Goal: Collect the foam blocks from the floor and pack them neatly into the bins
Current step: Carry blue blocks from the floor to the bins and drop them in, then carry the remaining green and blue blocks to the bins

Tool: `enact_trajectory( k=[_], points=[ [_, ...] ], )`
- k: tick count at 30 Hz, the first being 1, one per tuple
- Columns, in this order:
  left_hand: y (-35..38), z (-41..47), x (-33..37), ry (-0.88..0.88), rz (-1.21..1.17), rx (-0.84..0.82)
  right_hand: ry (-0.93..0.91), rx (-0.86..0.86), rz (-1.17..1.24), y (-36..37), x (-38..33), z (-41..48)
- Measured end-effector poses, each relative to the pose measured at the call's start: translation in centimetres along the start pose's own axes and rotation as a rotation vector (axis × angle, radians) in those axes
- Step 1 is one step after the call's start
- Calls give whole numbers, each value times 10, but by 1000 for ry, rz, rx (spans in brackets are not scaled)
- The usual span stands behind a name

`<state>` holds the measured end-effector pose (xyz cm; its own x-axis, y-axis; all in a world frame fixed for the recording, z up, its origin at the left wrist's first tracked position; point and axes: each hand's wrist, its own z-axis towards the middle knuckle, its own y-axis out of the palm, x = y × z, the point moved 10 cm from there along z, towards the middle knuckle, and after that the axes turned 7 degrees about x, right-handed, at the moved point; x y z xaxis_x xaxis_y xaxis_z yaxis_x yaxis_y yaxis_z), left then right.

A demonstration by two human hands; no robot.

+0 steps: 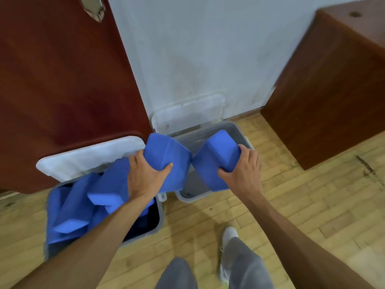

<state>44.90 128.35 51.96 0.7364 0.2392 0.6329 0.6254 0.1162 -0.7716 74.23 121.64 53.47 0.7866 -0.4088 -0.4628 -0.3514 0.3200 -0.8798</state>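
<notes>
The person's left hand (145, 176) is clenched round the near end of the left blue rectangular foam block (166, 151); the right hand (244, 170) grasps the right blue rectangular foam block (218, 151) the same way, thumb on the near face and fingers over the far side. Both blocks hang above the right grey plastic bin (237, 130), which sits at twelve to one o'clock from the person and looks nearly bare inside; the blocks' inner corners appear to meet, though contact cannot be confirmed.

The left grey plastic bin (159, 220), at ten o'clock, is heaped with a jumble of blue foam blocks (79, 205); a translucent white plastic lid (89, 157) leans behind it against the red-brown wooden door (62, 80).

The step in hand seems to be setting this pair into the right bin; to do it well, each block should be turned flat, lowered to the bin's floor, and pressed against a wall side by side, not dropped as in the heap.

The left block's long axis runs from five o'clock up to eleven, far end tipped away; the right block's runs from seven to one o'clock; together they splay like a V, so both want rotating parallel first.
</notes>
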Motion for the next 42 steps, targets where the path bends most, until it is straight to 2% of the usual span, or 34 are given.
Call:
enact_trajectory(
  k=[4,10,13,16,22,25,30,33,38,42],
  points=[
    [120,40,-47,-39,9,23,51,0,9,120,63,38],
    [282,85,-94,36,114,-34,59,11,6,268,139,81],
    [334,101,-103,95,154,-69,26,5,2,318,160,98],
    [376,113,-115,163,226,-97,0,-87,-51,367,171,110],
    [423,124,-157,116,157,-203,4,-327,32,438,193,107],
    [424,118,-159,103,110,-244,-10,-334,16,436,195,100],
    [419,100,-153,132,157,-340,-147,-300,-97,409,190,92],
    [395,83,-142,121,155,-374,-105,-425,16,380,186,77],
    [294,28,-103,-2,83,-489,-151,-755,18,283,133,22],
    [167,-29,-59,-125,30,-517,-161,-856,-8,162,67,-18]
  ],
)
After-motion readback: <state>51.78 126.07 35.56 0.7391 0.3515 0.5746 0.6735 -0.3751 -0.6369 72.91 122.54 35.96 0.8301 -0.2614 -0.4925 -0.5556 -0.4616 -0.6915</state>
